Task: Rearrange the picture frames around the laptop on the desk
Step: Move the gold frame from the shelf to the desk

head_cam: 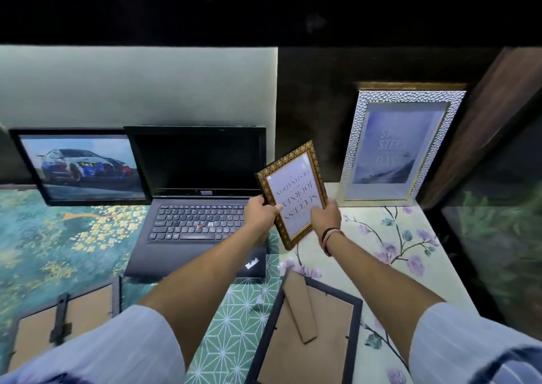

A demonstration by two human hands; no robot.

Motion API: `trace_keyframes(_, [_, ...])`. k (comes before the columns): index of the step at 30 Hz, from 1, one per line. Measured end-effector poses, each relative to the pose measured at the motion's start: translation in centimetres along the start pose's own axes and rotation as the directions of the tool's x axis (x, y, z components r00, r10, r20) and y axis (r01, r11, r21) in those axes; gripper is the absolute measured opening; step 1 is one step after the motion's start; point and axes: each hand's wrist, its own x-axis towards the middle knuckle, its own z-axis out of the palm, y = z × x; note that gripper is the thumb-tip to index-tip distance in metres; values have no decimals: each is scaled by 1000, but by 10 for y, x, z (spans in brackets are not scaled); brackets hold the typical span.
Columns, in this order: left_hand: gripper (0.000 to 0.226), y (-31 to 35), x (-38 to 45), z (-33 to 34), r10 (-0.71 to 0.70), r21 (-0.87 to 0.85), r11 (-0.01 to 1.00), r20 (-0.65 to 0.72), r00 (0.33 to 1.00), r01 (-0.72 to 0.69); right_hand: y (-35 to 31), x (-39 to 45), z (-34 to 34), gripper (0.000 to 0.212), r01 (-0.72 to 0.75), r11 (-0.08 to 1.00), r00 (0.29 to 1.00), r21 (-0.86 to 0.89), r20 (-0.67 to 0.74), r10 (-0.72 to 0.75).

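Gold frame (292, 193) between both hands

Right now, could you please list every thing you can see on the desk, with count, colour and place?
laptop: 1, black, open, screen dark, centre of desk.
car picture frame: 1, black, leaning upright left of the laptop.
white textured frame: 1, white with gold edge, standing at back right.
gold ornate frame: 1, gold and dark, text print upside down, held in the air right of the laptop.
face-down frames: 2, black with brown backs, one near left, one near centre-right.
desk covering: teal-gold at left, green pattern at centre, cream floral at right.
left hand, right hand: both gripping the gold ornate frame.
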Motion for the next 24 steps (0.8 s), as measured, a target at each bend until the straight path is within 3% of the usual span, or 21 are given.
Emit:
trace_keyframes(3, [4, -12, -12, -38, -22, -12, 1000, 10, 1000, 22, 15, -13, 3, 53, -175, 985, 982, 6, -72, 175])
trace_keyframes(6, [7, -23, -20, -81, -53, -53, 997, 32, 998, 54, 25, -28, 20, 37, -342, 910, 936, 235, 174, 307])
trace_keyframes(9, [22, -31, -34, -140, -88, -168, 982, 30, 996, 91, 27, -51, 57, 16, -374, 859, 911, 348, 309, 272])
trace_keyframes(12, [33, -41, -46, -202, -99, -310, 945, 24, 995, 101, 3, -92, 98, 12, -263, 911, 935, 317, 315, 160])
trace_keyframes(14, [21, -47, -54, -252, -67, -456, 887, 20, 998, 69, -21, -119, 133, 24, -149, 960, 940, 235, 336, 64])
trace_keyframes(17, [12, -53, -64, -329, -78, -659, 752, -54, 995, 23, -53, -145, 180, 26, -63, 965, 945, 253, 327, -24])
trace_keyframes(20, [19, -69, -72, -414, -100, -685, 728, -113, 988, -5, -82, -168, 235, 22, 69, 989, 922, 130, 370, -113])
trace_keyframes(24, [25, -97, -71, -491, -101, -591, 807, -135, 986, 1, -136, -213, 305, 19, 334, 943, 834, 3, 465, -297])
